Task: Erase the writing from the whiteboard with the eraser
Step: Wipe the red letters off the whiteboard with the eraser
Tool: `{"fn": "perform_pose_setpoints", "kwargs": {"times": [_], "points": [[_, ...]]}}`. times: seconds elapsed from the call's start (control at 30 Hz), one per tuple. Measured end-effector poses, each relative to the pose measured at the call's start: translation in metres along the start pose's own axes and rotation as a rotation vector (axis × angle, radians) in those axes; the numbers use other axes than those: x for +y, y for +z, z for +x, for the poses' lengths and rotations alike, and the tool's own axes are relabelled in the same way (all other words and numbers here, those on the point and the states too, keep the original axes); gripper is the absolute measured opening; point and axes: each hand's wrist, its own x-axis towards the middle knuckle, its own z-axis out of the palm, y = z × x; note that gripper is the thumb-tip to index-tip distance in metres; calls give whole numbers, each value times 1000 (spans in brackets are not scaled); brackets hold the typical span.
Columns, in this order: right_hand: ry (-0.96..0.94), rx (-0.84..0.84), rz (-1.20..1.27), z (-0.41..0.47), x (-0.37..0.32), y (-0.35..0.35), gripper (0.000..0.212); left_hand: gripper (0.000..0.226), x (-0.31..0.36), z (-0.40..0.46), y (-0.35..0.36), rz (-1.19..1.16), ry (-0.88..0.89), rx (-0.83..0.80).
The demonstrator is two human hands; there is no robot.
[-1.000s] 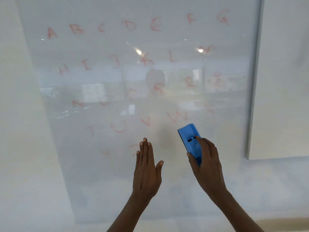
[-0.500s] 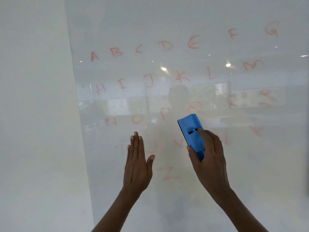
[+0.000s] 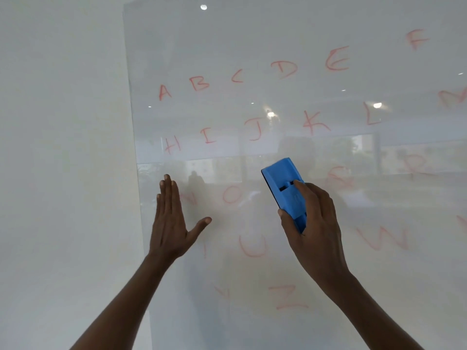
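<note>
The person's right hand (image 3: 313, 223) grips the blue eraser (image 3: 284, 190) by its lower half, thumb on one long edge and fingers wrapped over the back, its upper end tilted up and to the left over the middle of the glossy whiteboard (image 3: 252, 34). Whether the felt face already touches the surface cannot be told from this angle. The left hand (image 3: 171, 223) is empty, fingers straight and together with the thumb spread, raised near the board's left edge just beside the letter N (image 3: 188, 198); contact with the board is unclear. All of the red letters (image 3: 285, 69) appear intact, from A (image 3: 164, 92) in the top row down to Z (image 3: 286, 296), so the wiping looks not yet begun. To do it well, the eraser's pad should probably be laid flat against the board with even pressure and drawn in long overlapping passes along each row, rather than dabbed on an edge, which would likely leave streaks. The letters O (image 3: 231, 195) and U (image 3: 252, 245) lie nearest the eraser. Nothing physically blocks the strokes except the left hand, which partly covers the N and would need to shift aside. Strong reflections of ceiling lights (image 3: 377, 105) and a window across the gloss may hide faint residue, so a check from another angle seems wise. The plain wall (image 3: 63, 147) borders the board on the left.
</note>
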Motion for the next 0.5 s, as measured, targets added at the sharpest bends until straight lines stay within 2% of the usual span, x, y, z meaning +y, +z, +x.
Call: {"fn": "perform_pose_setpoints", "kwargs": {"times": [0.2, 0.5], "points": [[-79, 29, -70, 21, -12, 28, 54, 128, -55, 29, -2, 39, 16, -28], [-124, 32, -149, 56, -48, 74, 58, 104, -95, 90, -5, -22, 43, 83]]}}
